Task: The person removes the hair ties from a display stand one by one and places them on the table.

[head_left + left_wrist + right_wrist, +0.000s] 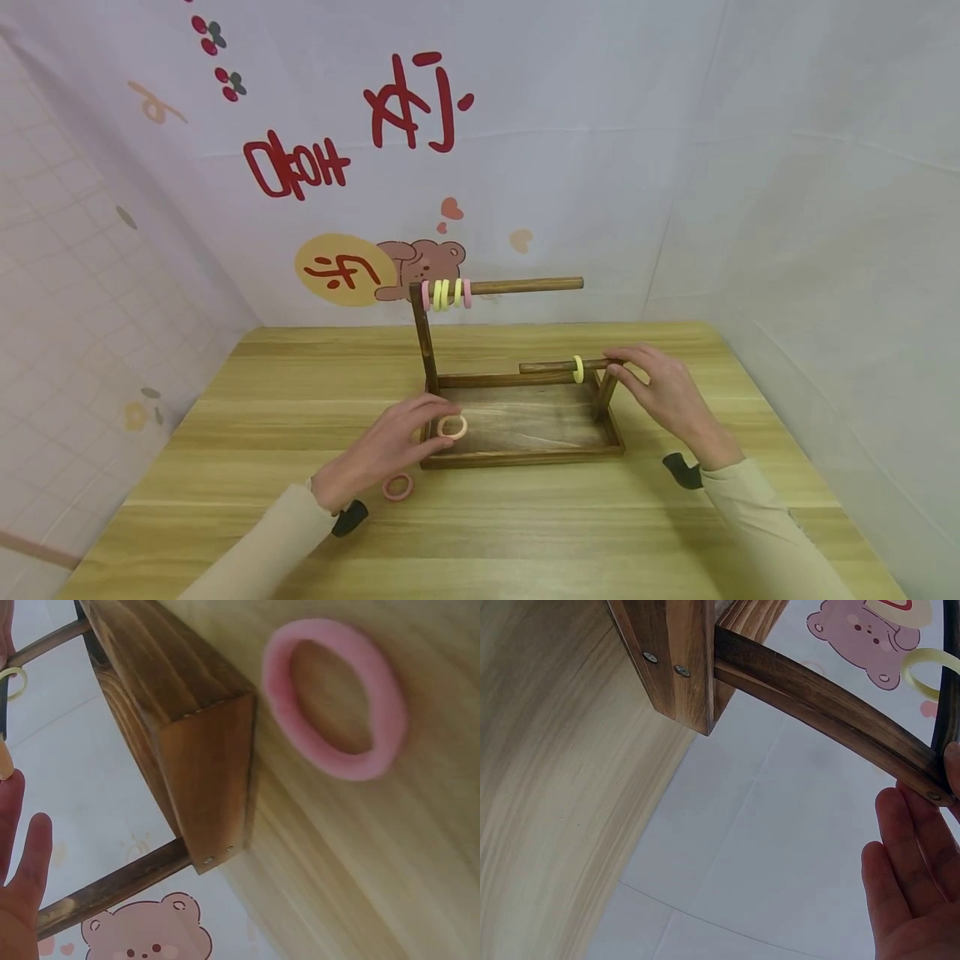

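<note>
Between the thumb and fingers of my left hand [393, 437] is a pale peach hair tie [465, 427], pinched above the left end of a dark wooden stand [517, 458]. My right hand [667, 396] grips the stand's lower bar [547, 367] where it meets the short right post, thumb on one side and fingers on the other. One pale yellow hair tie [578, 369] hangs on that bar. The upper bar [532, 286] carries several pink and yellow hair ties bunched by its left post. A pink hair tie [386, 727] lies on the table beside the stand, below my left hand.
The stand's shallow tray base sits on a light wood-grain table [525, 533]. A white cloth [570, 167] with red characters and a cartoon bear hangs behind it, and pale cloth also rises at both sides. The bars' free ends point inward from opposite posts.
</note>
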A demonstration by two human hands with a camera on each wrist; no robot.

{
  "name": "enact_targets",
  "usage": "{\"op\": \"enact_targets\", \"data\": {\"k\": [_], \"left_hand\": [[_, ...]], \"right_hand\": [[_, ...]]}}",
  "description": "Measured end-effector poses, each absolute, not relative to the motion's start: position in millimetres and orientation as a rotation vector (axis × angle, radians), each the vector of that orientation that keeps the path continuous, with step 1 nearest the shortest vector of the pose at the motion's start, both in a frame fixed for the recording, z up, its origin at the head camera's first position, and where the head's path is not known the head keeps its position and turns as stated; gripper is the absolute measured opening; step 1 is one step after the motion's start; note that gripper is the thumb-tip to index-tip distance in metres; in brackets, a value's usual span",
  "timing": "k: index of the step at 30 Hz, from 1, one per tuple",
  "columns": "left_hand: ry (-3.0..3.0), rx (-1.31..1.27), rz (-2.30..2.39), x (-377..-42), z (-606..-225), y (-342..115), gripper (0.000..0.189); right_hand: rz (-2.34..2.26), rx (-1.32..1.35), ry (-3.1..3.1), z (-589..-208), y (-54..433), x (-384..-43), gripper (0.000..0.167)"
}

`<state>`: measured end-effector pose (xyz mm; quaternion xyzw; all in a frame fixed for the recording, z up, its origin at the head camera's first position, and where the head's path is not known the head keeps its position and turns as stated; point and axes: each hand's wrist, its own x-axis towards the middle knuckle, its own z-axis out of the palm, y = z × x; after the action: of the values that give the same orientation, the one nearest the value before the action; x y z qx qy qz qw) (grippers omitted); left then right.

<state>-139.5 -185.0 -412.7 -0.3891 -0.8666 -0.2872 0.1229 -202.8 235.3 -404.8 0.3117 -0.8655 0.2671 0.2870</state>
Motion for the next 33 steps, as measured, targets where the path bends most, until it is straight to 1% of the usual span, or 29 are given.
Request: {"op": "enact_targets", "data": {"k": [5, 10, 18, 27, 33], "left_hand": [[-2.615, -1.103, -0.815, -133, -416, -192, 0.041], [-2.620, -1.135, -0.785, -129, -422, -199, 0.041], [-2.725, -1.116, -0.887, -120, -430, -208, 0.038], [-2.699, -1.222, -1.015, -115, -442, -217, 0.039], [-2.718, -1.231, -0.931, -110, -448, -222, 0.037]], "right_hand": [[0.713, 0.833, -2.313, -403, 235, -202, 0.031], [0.715, 0.832, -2.317, -403, 235, -202, 0.030], [0.712, 0.834, -2.322, -403, 235, -202, 0.031], [0.710, 0.836, -2.317, -403, 235, -200, 0.032], [0.702, 0.838, -2.315, -402, 235, -201, 0.033]]}}
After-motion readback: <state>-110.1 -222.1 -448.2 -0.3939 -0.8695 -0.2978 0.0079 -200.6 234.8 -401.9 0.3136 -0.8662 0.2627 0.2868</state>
